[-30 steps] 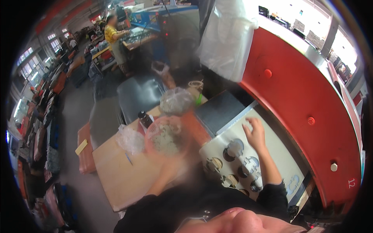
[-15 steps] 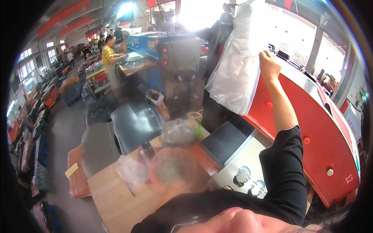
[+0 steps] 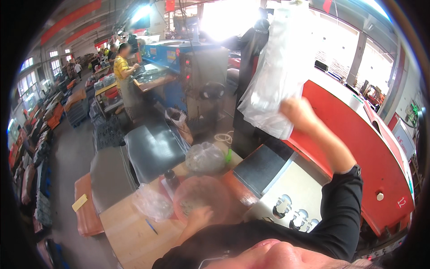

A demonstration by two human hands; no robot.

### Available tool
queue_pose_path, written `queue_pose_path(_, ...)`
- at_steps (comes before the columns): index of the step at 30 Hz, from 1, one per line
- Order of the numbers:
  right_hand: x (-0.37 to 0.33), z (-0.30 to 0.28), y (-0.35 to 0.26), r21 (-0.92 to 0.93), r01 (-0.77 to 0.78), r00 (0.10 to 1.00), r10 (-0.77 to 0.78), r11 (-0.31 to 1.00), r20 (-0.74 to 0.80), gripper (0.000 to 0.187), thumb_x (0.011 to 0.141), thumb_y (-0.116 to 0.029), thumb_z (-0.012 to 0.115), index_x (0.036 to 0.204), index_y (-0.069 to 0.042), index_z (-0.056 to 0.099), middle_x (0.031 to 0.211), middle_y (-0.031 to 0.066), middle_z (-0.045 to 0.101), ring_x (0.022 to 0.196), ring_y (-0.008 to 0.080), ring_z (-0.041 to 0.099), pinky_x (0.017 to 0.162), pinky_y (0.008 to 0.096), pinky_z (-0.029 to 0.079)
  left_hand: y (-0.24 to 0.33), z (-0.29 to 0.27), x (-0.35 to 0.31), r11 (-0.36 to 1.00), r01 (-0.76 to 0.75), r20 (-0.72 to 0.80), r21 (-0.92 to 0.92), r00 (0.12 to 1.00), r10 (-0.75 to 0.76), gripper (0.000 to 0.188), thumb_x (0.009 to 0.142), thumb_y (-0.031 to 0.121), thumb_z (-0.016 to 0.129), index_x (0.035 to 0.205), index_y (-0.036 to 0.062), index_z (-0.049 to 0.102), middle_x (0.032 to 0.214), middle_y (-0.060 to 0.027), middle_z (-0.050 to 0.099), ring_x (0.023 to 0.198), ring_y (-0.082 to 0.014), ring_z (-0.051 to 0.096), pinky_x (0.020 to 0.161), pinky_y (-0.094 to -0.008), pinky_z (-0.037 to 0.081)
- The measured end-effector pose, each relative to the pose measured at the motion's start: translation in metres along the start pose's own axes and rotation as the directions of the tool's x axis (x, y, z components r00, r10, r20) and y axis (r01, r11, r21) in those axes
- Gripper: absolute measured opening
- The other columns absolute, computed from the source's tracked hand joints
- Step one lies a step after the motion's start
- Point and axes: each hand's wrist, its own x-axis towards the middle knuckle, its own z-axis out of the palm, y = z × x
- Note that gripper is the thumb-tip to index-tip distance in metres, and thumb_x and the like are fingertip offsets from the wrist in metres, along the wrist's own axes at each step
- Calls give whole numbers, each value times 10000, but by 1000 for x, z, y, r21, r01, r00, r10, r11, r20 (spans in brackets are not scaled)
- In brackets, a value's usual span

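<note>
My left hand (image 3: 199, 218) reaches over the near side of a round pinkish-red basin (image 3: 220, 188) on the wooden table. Small pale things lie inside, too blurred to name; my left fingers are indistinct too. My right hand (image 3: 297, 113) is raised in front of the lower right edge of some hanging clear plastic bags (image 3: 265, 92). Its fingers look curled but are smeared by motion, and whether they hold the plastic does not show.
Beside the basin are a clear plastic bag (image 3: 153, 202), a dark bottle (image 3: 170, 179) and a filled clear bag (image 3: 205, 157). A pen (image 3: 152, 226) lies on the wooden table (image 3: 130, 235). A red machine (image 3: 358, 152) stands right; a co-worker in yellow (image 3: 122, 67) is further off.
My right hand has moved down from the upper edge of the hanging plastic, where its fingers were pinched. My left hand has come into view at the basin.
</note>
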Motion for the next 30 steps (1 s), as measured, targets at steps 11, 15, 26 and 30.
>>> queue_pose_path(11,-198,156,-252,377,-881,470,-444,-285,763,248,981,-225,527,1207,-126,555,1004,-14,577,856,139,565,757,319,483,20,17,41,658,281,-64,-698,892,-448,309,890,225,657,1124,23,656,952,-99,710,848,-170,662,740,-303,510)
queue_pose_path(15,-203,162,-254,294,-511,748,-249,-807,615,380,960,-285,516,1295,-108,488,1182,75,572,1052,242,561,922,410,464,35,0,41,602,202,-172,-773,847,-504,313,887,212,659,1136,24,648,955,-91,705,853,-164,656,741,-299,509)
queue_pose_path(26,-201,201,-236,126,-340,582,-103,-932,807,485,1014,-375,313,1237,-13,545,1240,168,597,1140,349,554,1033,503,395,44,-43,37,620,106,-316,-777,786,-531,330,877,176,664,1169,26,626,964,-67,691,867,-146,640,745,-286,505)
queue_pose_path(30,-197,217,-222,235,-265,514,69,-935,855,399,1018,-320,368,1290,-60,501,1219,156,589,1140,326,549,1003,474,422,55,-40,39,653,108,-332,-749,792,-512,339,874,163,666,1181,28,618,967,-58,686,872,-139,634,746,-282,503)
